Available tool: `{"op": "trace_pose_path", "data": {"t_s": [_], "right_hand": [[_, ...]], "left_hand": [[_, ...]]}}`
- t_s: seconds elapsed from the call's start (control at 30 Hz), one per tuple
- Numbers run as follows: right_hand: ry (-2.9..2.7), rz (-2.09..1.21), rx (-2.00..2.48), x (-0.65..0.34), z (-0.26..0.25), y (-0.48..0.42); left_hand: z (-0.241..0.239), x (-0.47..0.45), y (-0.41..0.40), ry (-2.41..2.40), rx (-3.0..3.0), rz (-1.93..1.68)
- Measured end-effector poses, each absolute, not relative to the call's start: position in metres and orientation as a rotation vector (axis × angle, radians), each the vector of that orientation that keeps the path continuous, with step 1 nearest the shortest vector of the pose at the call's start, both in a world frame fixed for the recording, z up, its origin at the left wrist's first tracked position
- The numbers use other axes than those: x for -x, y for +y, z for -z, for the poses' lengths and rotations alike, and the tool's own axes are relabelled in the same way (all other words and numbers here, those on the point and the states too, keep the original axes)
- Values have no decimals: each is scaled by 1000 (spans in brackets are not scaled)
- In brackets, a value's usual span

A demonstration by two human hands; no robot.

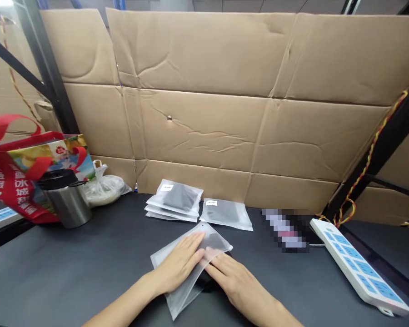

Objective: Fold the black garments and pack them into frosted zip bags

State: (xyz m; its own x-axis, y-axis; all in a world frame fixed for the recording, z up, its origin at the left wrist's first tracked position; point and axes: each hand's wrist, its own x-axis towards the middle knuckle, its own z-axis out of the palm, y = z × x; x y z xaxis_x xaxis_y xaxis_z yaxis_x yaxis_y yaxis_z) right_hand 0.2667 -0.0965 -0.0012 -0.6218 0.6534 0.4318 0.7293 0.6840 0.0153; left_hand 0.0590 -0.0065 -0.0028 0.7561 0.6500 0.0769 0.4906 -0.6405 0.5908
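A translucent zip bag (pixel 163 257) lies at a slant on the dark table in front of me. My left hand (pixel 180 263) rests flat on its upper face, fingers stretched out together. From the right, my right hand (pixel 236 278) reaches into the bag's mouth, its fingertips showing blurred through the film. Beneath that hand is a black flat item (pixel 209 278), partly in the bag; its kind cannot be made out. The fingers of my right hand are around this item, with the thumb mostly hidden. A small slider sits at the bag's right corner.
Behind the hands lie a stack of several filled bags (pixel 173 200) and one more filled bag (pixel 226 213). A steel cup (pixel 71 204), a tied plastic bag (pixel 105 188) and a red carrier bag (pixel 13 181) stand left. A power strip (pixel 359 265) lies right; cardboard (pixel 204 113) stands behind.
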Motion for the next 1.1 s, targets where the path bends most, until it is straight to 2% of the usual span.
{"op": "trace_pose_path", "data": {"t_s": [0.17,0.33,0.5,0.73,0.87,1.1], "right_hand": [[-2482,133,1061,-244,5,-82],[-2376,60,1253,-233,15,-69],[-2210,-225,1376,-237,15,-59],[-2207,-319,1287,-247,18,-62],[-2264,-223,1302,-251,24,-64],[-2272,356,1489,-252,44,-55]], "left_hand": [[-28,-60,-1,714,-2188,-368],[-47,-57,-9,785,-2409,-343],[-26,-65,-32,1038,-2747,-450],[-7,-71,-33,1219,-2743,-409],[-1,-64,-26,1208,-2801,-426],[5,-44,-23,1033,-2887,-455]]}}
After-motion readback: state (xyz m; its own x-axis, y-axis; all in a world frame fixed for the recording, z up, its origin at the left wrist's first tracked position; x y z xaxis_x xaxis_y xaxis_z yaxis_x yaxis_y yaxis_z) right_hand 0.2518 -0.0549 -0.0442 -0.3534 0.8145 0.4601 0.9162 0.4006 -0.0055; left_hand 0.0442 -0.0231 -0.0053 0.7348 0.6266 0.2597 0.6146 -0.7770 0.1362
